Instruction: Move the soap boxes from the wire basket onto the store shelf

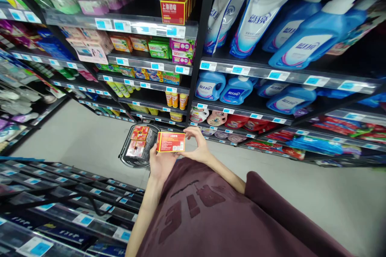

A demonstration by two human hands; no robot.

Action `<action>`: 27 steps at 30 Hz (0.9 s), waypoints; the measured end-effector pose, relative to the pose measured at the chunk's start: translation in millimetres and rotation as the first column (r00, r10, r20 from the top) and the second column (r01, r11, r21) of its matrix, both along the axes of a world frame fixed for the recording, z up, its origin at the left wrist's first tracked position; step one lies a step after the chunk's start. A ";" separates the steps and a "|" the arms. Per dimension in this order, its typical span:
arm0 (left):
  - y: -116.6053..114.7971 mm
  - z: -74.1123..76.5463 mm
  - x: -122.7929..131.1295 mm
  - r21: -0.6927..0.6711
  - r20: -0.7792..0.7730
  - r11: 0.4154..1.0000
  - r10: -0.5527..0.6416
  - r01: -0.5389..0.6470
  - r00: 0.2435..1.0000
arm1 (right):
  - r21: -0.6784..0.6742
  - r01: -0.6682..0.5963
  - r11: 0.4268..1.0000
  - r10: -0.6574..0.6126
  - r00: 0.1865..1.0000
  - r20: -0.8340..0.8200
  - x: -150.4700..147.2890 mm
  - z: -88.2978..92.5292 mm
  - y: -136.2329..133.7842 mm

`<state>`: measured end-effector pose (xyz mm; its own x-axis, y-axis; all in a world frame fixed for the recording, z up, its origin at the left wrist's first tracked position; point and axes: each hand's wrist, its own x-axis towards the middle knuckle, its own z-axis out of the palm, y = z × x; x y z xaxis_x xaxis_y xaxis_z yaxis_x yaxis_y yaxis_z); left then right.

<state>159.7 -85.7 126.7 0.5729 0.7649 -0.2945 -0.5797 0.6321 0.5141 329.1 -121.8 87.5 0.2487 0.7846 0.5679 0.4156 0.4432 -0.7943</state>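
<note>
Both my hands hold a red and yellow soap box [171, 142] in front of my body, its broad printed face turned up toward me. My left hand [161, 164] closes on its left edge from below. My right hand [197, 146] grips the right edge between thumb and fingers. Below and to the left, a black shopping basket [123, 156] stands on the floor with several red and white soap boxes [140, 133] in it. Similar red soap boxes [173, 10] stand at the right end of an upper shelf.
Blue detergent bottles [313, 36] and white refill pouches [256, 20] fill shelves at right. Small soap packs [159, 49] line the shelves ahead. Close at left runs another shelf unit [84, 219] with price tags. Grey floor [75, 136] lies between.
</note>
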 end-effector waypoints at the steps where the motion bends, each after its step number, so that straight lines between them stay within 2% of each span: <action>1: -0.3 0.1 0.8 -0.020 0.000 1.000 -0.004 0.004 1.000 | 0.000 -0.005 1.000 0.005 1.000 0.003 0.3 0.8 -0.1; 14: -3.1 -7.7 5.7 -0.087 0.029 0.994 -0.058 0.060 0.998 | 0.007 0.034 0.999 -0.033 0.996 -0.081 -1.1 -4.7 1.3; 19: -3.0 -6.8 6.3 -0.116 0.033 0.992 -0.046 0.050 0.998 | 0.091 0.031 0.995 -0.025 0.997 -0.068 -1.5 -4.5 1.3; 27: -2.3 -9.8 6.1 -0.221 0.118 0.975 -0.008 0.034 0.993 | 0.127 0.023 0.992 -0.013 0.997 -0.080 -2.0 -0.3 1.0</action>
